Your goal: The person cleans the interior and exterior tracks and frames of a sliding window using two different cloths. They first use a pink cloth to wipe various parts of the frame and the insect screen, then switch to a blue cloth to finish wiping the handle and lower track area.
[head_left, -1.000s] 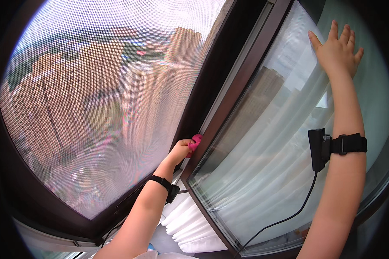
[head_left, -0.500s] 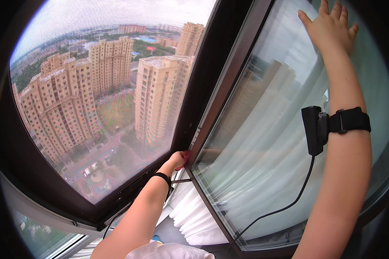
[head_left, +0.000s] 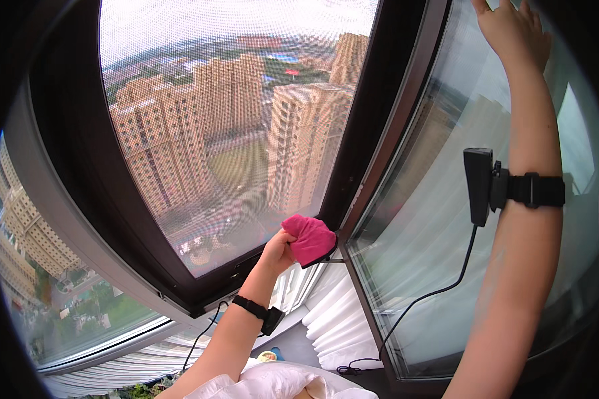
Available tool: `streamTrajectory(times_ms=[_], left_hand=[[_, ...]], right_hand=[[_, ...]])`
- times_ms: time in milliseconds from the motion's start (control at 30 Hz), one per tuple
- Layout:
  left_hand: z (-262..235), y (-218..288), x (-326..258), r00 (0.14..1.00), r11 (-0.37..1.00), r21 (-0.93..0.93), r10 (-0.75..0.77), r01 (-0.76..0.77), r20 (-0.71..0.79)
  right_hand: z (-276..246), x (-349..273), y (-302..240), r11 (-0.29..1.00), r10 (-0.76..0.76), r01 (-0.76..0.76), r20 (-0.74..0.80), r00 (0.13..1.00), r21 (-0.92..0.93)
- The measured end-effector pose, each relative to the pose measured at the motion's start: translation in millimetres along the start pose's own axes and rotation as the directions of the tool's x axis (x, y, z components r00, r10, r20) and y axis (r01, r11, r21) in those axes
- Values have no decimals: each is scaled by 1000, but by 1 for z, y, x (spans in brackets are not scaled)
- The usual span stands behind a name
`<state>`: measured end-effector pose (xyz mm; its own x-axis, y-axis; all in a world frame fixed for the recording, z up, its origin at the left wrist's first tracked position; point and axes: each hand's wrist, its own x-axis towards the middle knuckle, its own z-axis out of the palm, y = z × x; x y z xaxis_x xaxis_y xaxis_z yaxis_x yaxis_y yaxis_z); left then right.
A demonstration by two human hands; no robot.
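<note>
A bright pink cloth (head_left: 311, 241) is bunched in my left hand (head_left: 279, 253), whose fingers are closed on it. It hangs at the lower corner of the dark window frame (head_left: 353, 166), beside the hinged edge of the open glass sash (head_left: 439, 266). High on the right, my right hand (head_left: 516, 33) reaches up over the sash's glass with its fingers apart and nothing held. The picture's upper edge cuts off its fingertips, and whether the palm presses the glass I cannot tell. A mesh screen (head_left: 239, 159) fills the window opening to the left.
Black straps with small devices sit on both forearms, and a black cable (head_left: 439, 289) trails from the right one. White curtains (head_left: 343, 326) hang below and show through the sash. A short stay arm (head_left: 333, 261) joins frame and sash. Tall buildings stand outside; plants (head_left: 143, 390) are at lower left.
My left hand has drawn the pink cloth out from the gap by the frame, and it now shows fully. My right hand sits slightly higher in view. The whole view has shifted, showing more at left.
</note>
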<state>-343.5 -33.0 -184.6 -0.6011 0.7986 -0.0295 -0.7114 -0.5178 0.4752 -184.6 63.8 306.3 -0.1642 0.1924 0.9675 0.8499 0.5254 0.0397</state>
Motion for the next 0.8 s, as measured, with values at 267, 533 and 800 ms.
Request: streamTrajectory(times_ms=[267,533,800], left_hand=[[-69,-11,-89,979,985,-171,-54,21,-195],[-112,0,-150,907,994,45,-72,99,-415],[-132,1,-154,895,676,723,224,143,-386]], right_hand=[[116,-366,-107,293,-708,-439,501,497,850],[105,-537,-102,73,-887,-912,391,-245,-404],[188,-503,-110,412,118,-660,682,722,628]])
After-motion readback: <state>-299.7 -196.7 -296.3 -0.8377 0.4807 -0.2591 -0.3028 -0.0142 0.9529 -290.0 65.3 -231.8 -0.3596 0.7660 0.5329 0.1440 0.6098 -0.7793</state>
